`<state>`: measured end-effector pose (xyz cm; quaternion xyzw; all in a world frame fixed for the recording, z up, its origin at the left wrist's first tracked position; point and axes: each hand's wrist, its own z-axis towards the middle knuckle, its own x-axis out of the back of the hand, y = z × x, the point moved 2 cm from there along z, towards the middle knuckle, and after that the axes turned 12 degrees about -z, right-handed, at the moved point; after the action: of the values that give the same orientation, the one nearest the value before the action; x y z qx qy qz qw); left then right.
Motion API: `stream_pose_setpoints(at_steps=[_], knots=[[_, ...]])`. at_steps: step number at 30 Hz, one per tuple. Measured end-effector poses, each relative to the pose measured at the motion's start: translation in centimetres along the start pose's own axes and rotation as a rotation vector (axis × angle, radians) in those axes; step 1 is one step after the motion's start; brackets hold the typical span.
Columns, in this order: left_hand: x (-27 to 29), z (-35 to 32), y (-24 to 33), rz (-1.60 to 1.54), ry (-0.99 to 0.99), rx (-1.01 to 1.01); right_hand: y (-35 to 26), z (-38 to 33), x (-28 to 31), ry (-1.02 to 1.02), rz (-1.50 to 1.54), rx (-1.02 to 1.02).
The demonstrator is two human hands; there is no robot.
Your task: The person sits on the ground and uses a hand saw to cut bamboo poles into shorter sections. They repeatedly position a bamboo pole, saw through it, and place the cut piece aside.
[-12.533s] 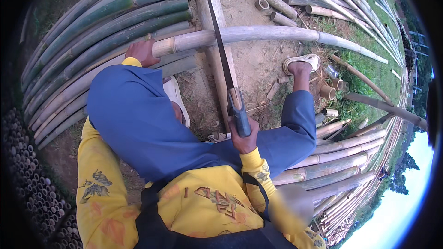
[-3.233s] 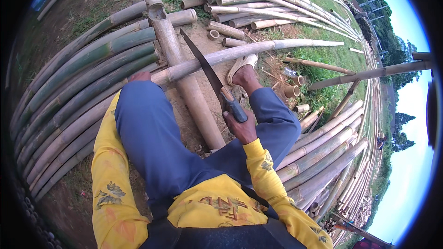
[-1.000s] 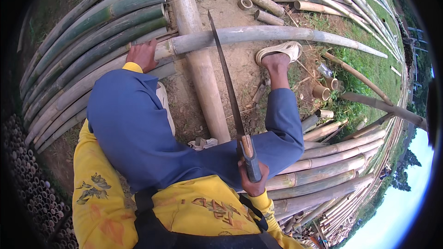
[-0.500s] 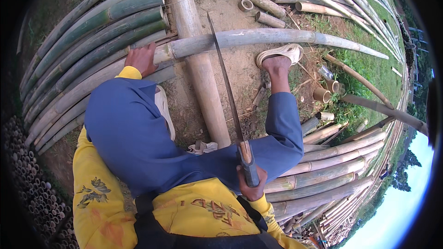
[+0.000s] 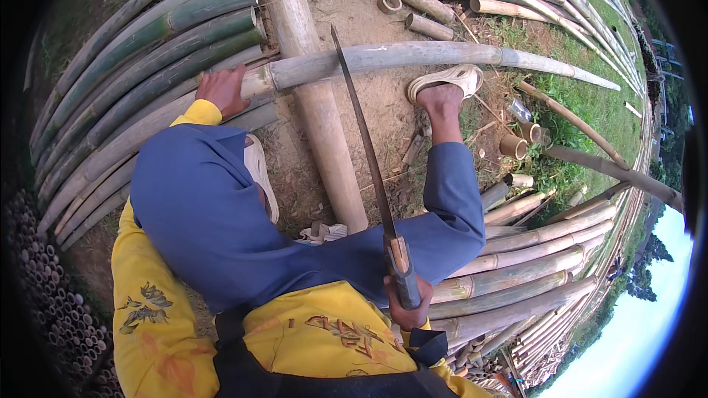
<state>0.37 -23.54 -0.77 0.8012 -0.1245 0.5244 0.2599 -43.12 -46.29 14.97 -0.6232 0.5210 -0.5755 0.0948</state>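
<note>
My right hand (image 5: 410,302) is wrapped round the dark handle of a handsaw (image 5: 371,158). Its long blade points away from me, and the tip part lies across a pale bamboo pole (image 5: 413,57). I cannot make out how deep the teeth sit in the pole. My left hand (image 5: 223,91) grips the same pole from above, to the left of the blade and near a node. Under the pole runs a thick bamboo log (image 5: 332,147), which crosses it at a steep angle.
Long green and grey bamboo poles (image 5: 173,23) lie stacked at the left, more bamboo poles (image 5: 516,273) at the lower right. My sandalled foot (image 5: 445,92) is just below the pole. Short bamboo offcuts (image 5: 430,27) lie on the dirt, and a slanting bamboo pole (image 5: 616,171) stands at the right.
My right hand has drawn the saw back toward me and slightly right, so less of the blade extends past the pole. My left hand stays on the pole.
</note>
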Motion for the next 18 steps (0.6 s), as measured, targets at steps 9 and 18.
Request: stream_pose_setpoints(at_steps=[9, 18], knots=[[-0.3, -0.4, 0.4, 0.005, -0.037, 0.016, -0.7, 15.1, -7.1, 0.051, 0.171, 0.103], [-0.9, -0.1, 1.0, 0.008, -0.033, 0.074, 4.3, 13.5, -8.6, 0.129, 0.131, 0.168]])
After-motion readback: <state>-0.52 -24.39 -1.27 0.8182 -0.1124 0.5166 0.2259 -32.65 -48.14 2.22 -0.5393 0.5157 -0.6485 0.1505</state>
